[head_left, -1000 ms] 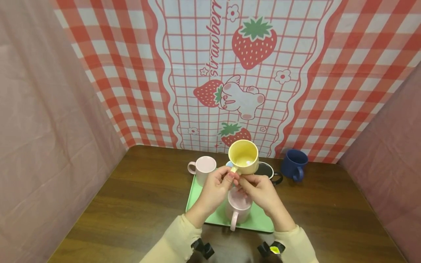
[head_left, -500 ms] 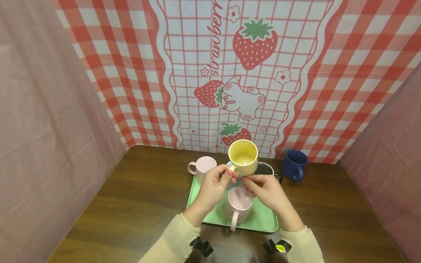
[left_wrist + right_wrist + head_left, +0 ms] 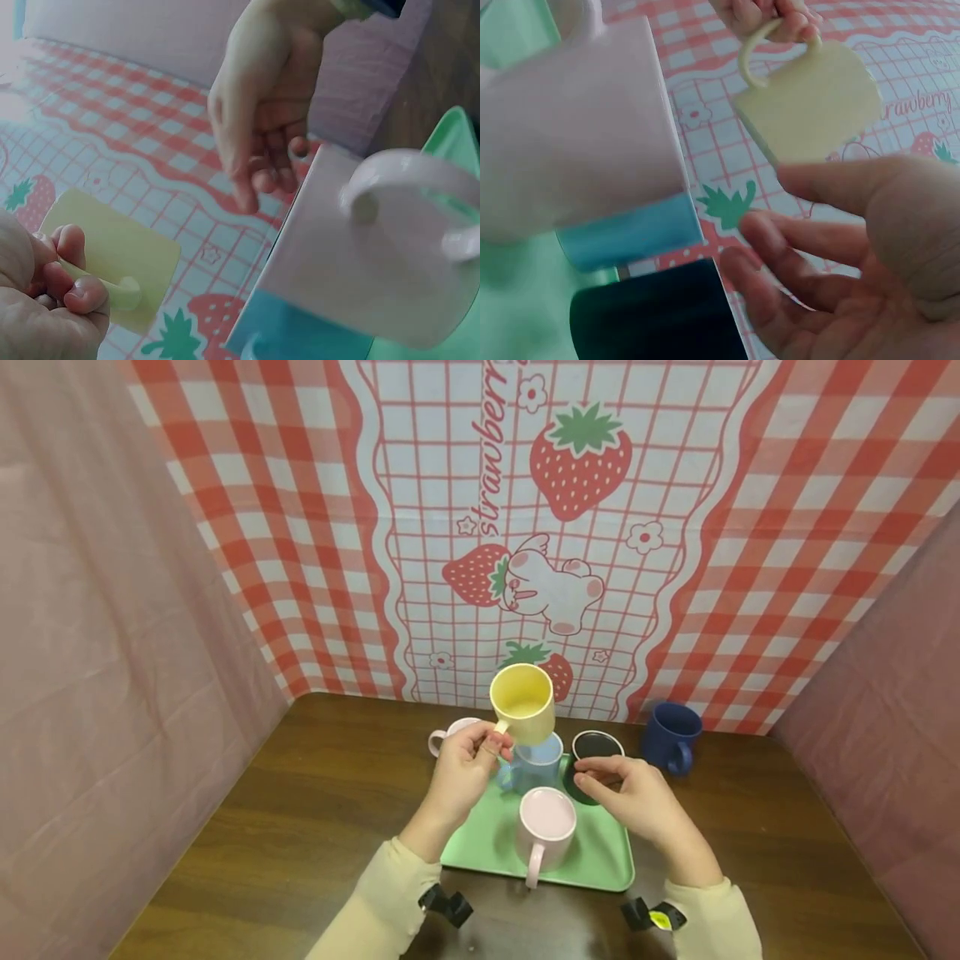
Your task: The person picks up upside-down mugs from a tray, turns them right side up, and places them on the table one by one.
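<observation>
The left hand [image 3: 461,772] pinches the handle [image 3: 120,292] of the yellow mug [image 3: 522,703] between the thumb and the bent fingers. This mug is in the air, above the back part of the green tray [image 3: 495,843], and its opening is turned toward the head camera. The right hand [image 3: 637,789] holds nothing: its fingers are a little bent, and the thumb stands apart from them. It is over the right side of the tray, just beside the black mug [image 3: 596,745]; whether the fingertips touch this mug, I cannot tell.

On the tray, four mugs can be seen besides the yellow one. A pink mug [image 3: 546,831] stands upright at the tray's front, with its handle toward the person. The light-blue mug [image 3: 540,768] stands at the tray's back, near its middle, and its handle points to the tray's left side. The black mug stands at the right back part of the tray. A second pink mug [image 3: 456,727] is at the tray's left back corner, mostly hidden by the left hand.

The dark-blue mug [image 3: 672,735] stands off the tray, beyond its right back corner, on the brown tabletop [image 3: 300,827]. Behind the tray hangs a red-and-white checked cloth [image 3: 315,527] with printed strawberries.
</observation>
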